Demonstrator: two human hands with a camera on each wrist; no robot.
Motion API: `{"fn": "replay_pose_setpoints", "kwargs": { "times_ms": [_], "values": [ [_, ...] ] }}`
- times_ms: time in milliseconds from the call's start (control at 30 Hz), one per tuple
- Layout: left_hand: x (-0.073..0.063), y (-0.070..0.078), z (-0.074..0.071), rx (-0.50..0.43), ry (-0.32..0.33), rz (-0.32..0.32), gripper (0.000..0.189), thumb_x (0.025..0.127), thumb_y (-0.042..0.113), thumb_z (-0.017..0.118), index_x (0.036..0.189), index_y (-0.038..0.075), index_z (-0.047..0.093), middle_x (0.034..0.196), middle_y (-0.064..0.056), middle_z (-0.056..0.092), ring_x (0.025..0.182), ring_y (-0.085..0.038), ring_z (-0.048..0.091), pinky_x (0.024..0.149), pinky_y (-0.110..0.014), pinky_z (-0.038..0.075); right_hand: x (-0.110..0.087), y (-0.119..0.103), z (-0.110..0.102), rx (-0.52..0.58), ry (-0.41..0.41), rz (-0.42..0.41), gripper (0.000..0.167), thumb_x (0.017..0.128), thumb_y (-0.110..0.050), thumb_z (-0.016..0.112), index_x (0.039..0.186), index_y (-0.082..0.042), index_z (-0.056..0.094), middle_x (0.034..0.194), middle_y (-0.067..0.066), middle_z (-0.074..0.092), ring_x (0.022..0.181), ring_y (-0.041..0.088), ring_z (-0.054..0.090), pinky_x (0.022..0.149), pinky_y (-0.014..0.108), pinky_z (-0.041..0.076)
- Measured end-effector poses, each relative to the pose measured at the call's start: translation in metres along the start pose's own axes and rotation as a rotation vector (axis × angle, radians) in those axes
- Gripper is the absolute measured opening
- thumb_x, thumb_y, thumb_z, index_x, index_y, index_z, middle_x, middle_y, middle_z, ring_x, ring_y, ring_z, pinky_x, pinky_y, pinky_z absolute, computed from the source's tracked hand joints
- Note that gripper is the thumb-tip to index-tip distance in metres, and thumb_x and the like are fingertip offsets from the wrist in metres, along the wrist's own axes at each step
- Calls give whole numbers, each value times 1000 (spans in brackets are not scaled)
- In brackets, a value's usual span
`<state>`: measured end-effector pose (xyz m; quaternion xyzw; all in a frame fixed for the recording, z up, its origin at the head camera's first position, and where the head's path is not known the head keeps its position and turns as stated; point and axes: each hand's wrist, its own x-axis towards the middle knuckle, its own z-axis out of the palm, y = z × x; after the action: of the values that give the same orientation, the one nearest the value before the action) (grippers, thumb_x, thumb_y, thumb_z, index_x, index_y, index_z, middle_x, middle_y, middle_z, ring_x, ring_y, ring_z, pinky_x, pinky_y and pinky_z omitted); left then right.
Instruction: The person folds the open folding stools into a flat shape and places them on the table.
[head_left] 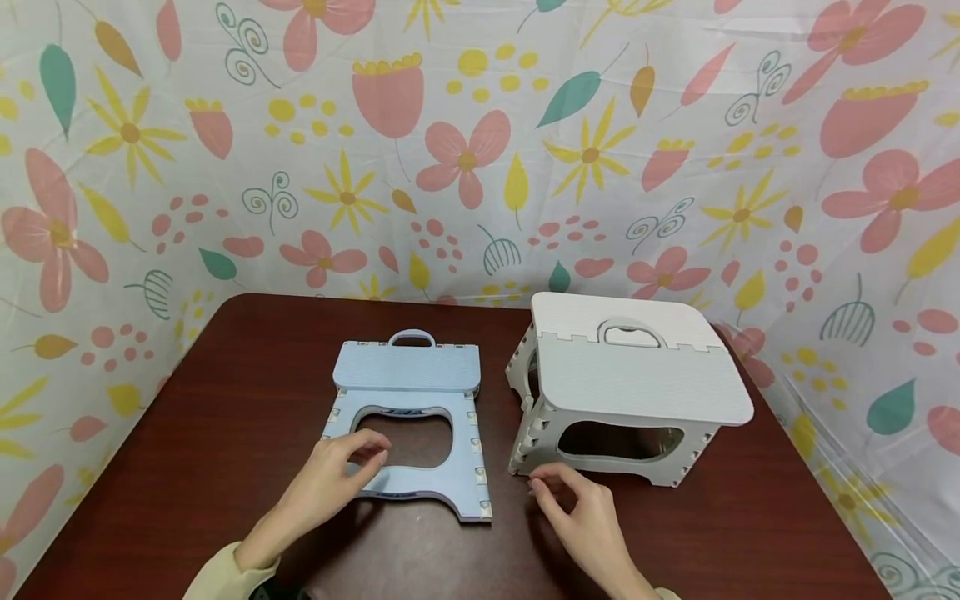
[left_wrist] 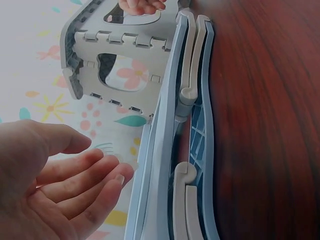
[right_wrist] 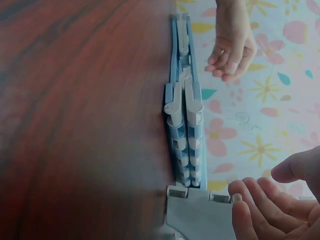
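A light blue folding step stool [head_left: 468, 467] lies folded flat on the table, its carry handle pointing to the back. Over its near left part hovers my left hand [head_left: 337, 471], fingers loosely bent with nothing in them. In the left wrist view the blue stool [left_wrist: 167, 150] shows edge-on beside that hand [left_wrist: 65, 185]. To the right a white folding stool [head_left: 645, 375] stands unfolded, its top level and its handle in the middle. My right hand [head_left: 581, 521] is just in front of its near left leg, relaxed and holding nothing; the right wrist view shows its loosely bent fingers [right_wrist: 272, 205].
The dark reddish-brown table [head_left: 247, 400] has rounded far corners. A floral curtain [head_left: 465, 217] hangs behind and along both sides of it. The white stool stands near the table's right edge, a narrow strip of tabletop between it and the blue stool.
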<state>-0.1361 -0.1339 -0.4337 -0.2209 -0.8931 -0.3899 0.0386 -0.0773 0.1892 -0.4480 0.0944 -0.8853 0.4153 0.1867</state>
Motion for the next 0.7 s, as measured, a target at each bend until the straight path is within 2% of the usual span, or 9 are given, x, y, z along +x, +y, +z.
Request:
{"fn": "replay_pose_setpoints", "kwargs": {
  "times_ms": [133,267,467,700],
  "values": [
    [2,1,2,3,4,37,8,91,9,66,97,13,70,91,-1,73,80,-5,67,71,-24,54,-2,3,-2,8,1,46,15,82,-1,74,87,-14,70,73,-7,70,67,-3,63,59,16,49],
    [4,3,5,-16,-18,63,8,91,8,64,98,9,69,92,-3,73,81,-7,67,72,-24,54,-5,7,-4,-4,20,73,14,82,-1,74,87,-13,70,72,-10,70,66,-2,63,60,16,49],
    [6,5,8,-27,-54,62,8,93,9,63,99,8,69,93,-2,72,83,-8,67,74,-25,55,-6,12,-11,3,46,163,11,84,-1,72,86,-11,69,73,-6,70,64,4,66,57,16,50],
    [7,6,11,-37,-69,76,10,94,10,62,101,8,69,95,-2,72,83,-7,66,74,-24,54,-5,17,-17,-30,93,208,9,86,-3,71,84,-12,69,71,-6,70,61,9,67,55,15,48]
  ]
}}
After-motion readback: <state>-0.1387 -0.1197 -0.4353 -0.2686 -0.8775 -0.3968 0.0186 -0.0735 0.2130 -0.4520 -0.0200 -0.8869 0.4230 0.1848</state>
